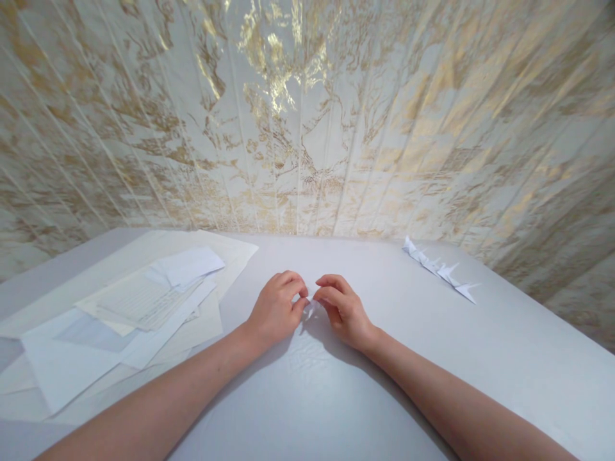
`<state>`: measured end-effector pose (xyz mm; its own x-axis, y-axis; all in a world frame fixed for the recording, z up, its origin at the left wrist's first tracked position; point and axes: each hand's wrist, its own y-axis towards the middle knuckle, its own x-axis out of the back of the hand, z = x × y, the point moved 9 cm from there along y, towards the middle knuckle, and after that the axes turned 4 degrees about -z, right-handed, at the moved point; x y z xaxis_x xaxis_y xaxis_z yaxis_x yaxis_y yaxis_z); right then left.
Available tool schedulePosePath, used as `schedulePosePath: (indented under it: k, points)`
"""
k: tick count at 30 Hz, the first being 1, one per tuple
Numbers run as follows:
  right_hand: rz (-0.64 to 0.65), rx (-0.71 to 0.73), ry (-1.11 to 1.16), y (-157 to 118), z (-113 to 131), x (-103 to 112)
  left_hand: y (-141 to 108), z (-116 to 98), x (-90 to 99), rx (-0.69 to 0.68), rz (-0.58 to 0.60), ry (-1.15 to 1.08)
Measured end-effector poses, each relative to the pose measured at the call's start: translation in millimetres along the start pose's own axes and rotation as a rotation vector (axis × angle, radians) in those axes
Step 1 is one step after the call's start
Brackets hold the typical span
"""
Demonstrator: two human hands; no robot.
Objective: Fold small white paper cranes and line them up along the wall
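Observation:
Between my two hands is a small piece of folded white paper [311,310], its pointed ends partly hidden by the fingers. My left hand [280,302] pinches one side of it with thumb and index finger. From the other side, my right hand [343,308] is closed on it with curled fingers. Over at the back right, several white origami cranes [446,274] stand in a slanting row with pointed tips showing.
On the left side of the white table [307,410] lies a loose pile of papers [72,358]. Small white sheets [192,264] and a sheet with lines of writing [144,299] rest on top. A gold-patterned curtain [298,147] hangs behind the table's far edge.

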<state>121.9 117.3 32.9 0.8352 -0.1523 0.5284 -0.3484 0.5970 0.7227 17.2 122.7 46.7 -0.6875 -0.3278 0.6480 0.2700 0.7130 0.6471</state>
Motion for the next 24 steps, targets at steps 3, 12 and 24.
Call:
schedulePosePath:
  k: [3,12,24]
  points:
    - [-0.007,-0.002,-0.009,2,6,2,-2,5,-1.2,0.059,0.01,-0.028]
    - [0.049,-0.366,-0.085,-6,-14,-11,-2,-9,3.2,-0.041,-0.013,0.007]
    - [0.054,-0.505,-0.043,-10,-27,-14,-5,-5,-6.3,-0.101,0.015,0.021]
